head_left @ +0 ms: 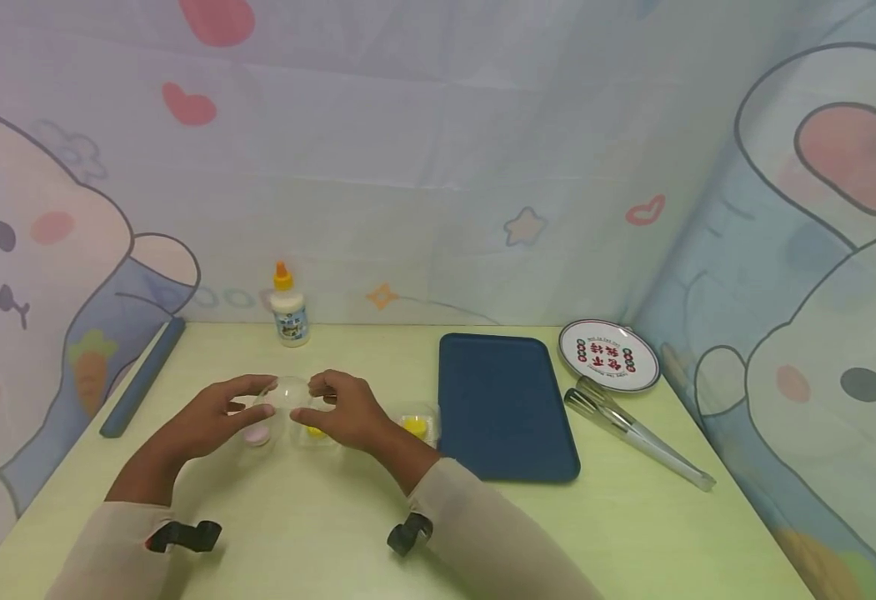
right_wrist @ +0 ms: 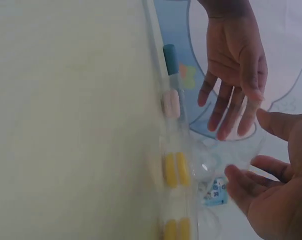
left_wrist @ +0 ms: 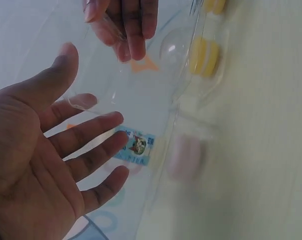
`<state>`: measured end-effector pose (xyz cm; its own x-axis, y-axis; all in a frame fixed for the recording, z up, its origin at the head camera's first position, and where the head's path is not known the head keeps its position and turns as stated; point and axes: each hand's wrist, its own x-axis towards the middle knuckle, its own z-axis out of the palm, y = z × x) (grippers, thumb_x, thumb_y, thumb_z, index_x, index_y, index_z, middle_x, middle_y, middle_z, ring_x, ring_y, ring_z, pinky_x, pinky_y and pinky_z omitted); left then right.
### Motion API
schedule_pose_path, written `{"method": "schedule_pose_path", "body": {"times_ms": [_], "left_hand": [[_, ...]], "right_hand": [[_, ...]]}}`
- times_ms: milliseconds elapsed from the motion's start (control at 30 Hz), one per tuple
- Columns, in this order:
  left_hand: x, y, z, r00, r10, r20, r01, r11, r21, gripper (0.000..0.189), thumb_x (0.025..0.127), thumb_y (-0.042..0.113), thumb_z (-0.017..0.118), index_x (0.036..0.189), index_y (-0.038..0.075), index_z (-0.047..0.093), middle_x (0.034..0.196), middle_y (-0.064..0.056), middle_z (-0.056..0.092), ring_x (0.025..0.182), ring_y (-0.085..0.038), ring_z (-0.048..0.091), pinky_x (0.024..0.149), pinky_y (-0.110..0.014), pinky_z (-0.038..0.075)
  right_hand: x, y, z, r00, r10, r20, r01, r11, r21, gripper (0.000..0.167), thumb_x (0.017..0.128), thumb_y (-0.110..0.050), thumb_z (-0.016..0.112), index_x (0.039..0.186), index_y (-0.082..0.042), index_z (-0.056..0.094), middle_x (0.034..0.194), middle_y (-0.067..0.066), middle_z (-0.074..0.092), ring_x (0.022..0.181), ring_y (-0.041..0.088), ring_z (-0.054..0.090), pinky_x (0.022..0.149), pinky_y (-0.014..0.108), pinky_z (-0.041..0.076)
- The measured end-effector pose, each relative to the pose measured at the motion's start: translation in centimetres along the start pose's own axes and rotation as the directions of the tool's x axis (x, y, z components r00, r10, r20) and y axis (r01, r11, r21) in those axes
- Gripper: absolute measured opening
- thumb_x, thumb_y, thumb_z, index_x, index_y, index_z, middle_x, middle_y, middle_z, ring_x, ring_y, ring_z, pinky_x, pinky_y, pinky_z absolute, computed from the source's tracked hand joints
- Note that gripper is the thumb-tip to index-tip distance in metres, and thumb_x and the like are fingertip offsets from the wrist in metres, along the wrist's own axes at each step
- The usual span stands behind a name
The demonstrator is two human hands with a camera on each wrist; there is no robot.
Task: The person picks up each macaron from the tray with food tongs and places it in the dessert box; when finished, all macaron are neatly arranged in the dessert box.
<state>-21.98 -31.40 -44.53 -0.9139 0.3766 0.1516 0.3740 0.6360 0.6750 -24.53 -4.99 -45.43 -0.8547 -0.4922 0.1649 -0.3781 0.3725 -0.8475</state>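
Observation:
A clear plastic dome lid (head_left: 287,392) is held above the table between both hands. My left hand (head_left: 216,417) holds its left edge with thumb and forefinger, the other fingers spread in the left wrist view. On the opposite edge, my right hand (head_left: 351,408) grips it with thumb and fingertips. Below the left hand is a pink macaron (head_left: 257,435), its clear base hard to make out. A yellow macaron (head_left: 316,432) in clear packaging sits under the right hand, partly hidden by it. Another yellow macaron (head_left: 415,427) stands in a clear case beside the right forearm.
A dark blue tray (head_left: 508,408) lies right of the cases. Beyond it are a printed white plate (head_left: 608,357) and metal tongs (head_left: 640,433). A glue bottle with an orange tip (head_left: 290,317) stands at the back. Along the left edge lies a dark bar (head_left: 142,379).

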Motion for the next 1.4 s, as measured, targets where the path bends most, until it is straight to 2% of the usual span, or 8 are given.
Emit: {"method": "schedule_pose_path", "body": {"times_ms": [100, 233, 333, 400, 667, 967, 1267, 1400], "left_hand": [[-0.5, -0.6, -0.3, 1.0, 0.008, -0.028, -0.007, 1.0, 0.023, 0.053, 0.106, 0.023, 0.074, 0.153, 0.002, 0.06, 0.154, -0.024, 0.063, 0.143, -0.052, 0.055, 0.108, -0.071, 0.052], [-1.3, -1.3, -0.4, 0.999, 0.002, -0.054, 0.002, 0.998, 0.067, 0.055, 0.102, 0.025, 0.079, 0.151, 0.007, 0.063, 0.152, -0.022, 0.066, 0.139, -0.049, 0.057, 0.105, -0.07, 0.053], [-2.0, -2.0, -0.6, 0.998, -0.002, -0.061, 0.007, 0.997, 0.082, 0.056, 0.102, 0.025, 0.079, 0.152, 0.007, 0.062, 0.154, -0.023, 0.064, 0.138, -0.049, 0.056, 0.103, -0.071, 0.053], [-2.4, -2.4, -0.7, 0.998, -0.006, -0.06, 0.011, 0.997, 0.082, 0.057, 0.102, 0.026, 0.079, 0.153, 0.006, 0.061, 0.156, -0.024, 0.062, 0.139, -0.049, 0.056, 0.103, -0.072, 0.053], [-3.1, -3.7, -0.7, 0.999, -0.005, -0.051, 0.009, 0.996, 0.087, 0.059, 0.102, 0.023, 0.079, 0.154, 0.004, 0.059, 0.154, -0.028, 0.061, 0.14, -0.057, 0.055, 0.101, -0.074, 0.052], [-3.4, -4.2, -0.3, 0.998, -0.061, -0.024, 0.063, 0.995, 0.079, 0.061, 0.104, 0.029, 0.076, 0.156, 0.003, 0.056, 0.16, -0.031, 0.055, 0.146, -0.061, 0.048, 0.104, -0.079, 0.048], [-3.6, -4.6, 0.1, 0.997, -0.056, -0.045, 0.06, 0.994, 0.094, 0.061, 0.101, 0.026, 0.08, 0.154, 0.004, 0.059, 0.158, -0.031, 0.057, 0.141, -0.062, 0.055, 0.1, -0.076, 0.053], [-3.7, -4.6, 0.2, 0.997, -0.065, -0.052, 0.07, 0.992, 0.101, 0.061, 0.1, 0.025, 0.081, 0.154, 0.004, 0.06, 0.157, -0.031, 0.057, 0.142, -0.061, 0.054, 0.102, -0.077, 0.052]], "right_hand": [[0.1, -0.2, 1.1, 1.0, 0.001, -0.03, -0.004, 0.996, -0.085, 0.053, 0.099, -0.034, 0.083, 0.142, -0.007, 0.067, 0.147, 0.006, 0.07, 0.141, 0.023, 0.065, 0.119, 0.035, 0.053], [0.3, -0.8, 2.9, 0.996, 0.052, -0.071, -0.066, 0.975, -0.21, 0.053, 0.097, -0.038, 0.086, 0.142, -0.017, 0.068, 0.15, -0.004, 0.069, 0.146, 0.016, 0.059, 0.123, 0.043, 0.041], [0.5, -1.4, 4.0, 0.992, 0.084, -0.096, -0.109, 0.949, -0.296, 0.054, 0.094, -0.042, 0.088, 0.141, -0.023, 0.07, 0.148, -0.009, 0.068, 0.148, 0.016, 0.054, 0.117, 0.049, 0.035], [0.6, -1.8, 4.6, 0.989, 0.098, -0.115, -0.131, 0.936, -0.327, 0.054, 0.092, -0.044, 0.09, 0.14, -0.025, 0.071, 0.145, -0.01, 0.068, 0.147, 0.016, 0.05, 0.114, 0.048, 0.034], [0.9, -1.8, 6.1, 0.983, 0.104, -0.149, -0.151, 0.923, -0.354, 0.055, 0.086, -0.042, 0.094, 0.135, -0.026, 0.075, 0.134, -0.013, 0.073, 0.142, 0.015, 0.049, 0.109, 0.047, 0.032], [1.1, -1.5, 6.9, 0.979, 0.127, -0.158, -0.183, 0.892, -0.413, 0.055, 0.083, -0.044, 0.096, 0.132, -0.029, 0.076, 0.128, -0.017, 0.075, 0.142, 0.013, 0.048, 0.111, 0.048, 0.033], [1.1, -1.3, 7.2, 0.984, 0.094, -0.149, -0.155, 0.86, -0.486, 0.052, 0.083, -0.046, 0.095, 0.129, -0.029, 0.076, 0.127, -0.02, 0.076, 0.146, 0.016, 0.048, 0.111, 0.048, 0.033], [1.1, -1.3, 7.4, 0.986, 0.085, -0.141, -0.146, 0.85, -0.506, 0.051, 0.085, -0.047, 0.094, 0.129, -0.029, 0.076, 0.129, -0.021, 0.075, 0.147, 0.016, 0.048, 0.111, 0.049, 0.034]]}}
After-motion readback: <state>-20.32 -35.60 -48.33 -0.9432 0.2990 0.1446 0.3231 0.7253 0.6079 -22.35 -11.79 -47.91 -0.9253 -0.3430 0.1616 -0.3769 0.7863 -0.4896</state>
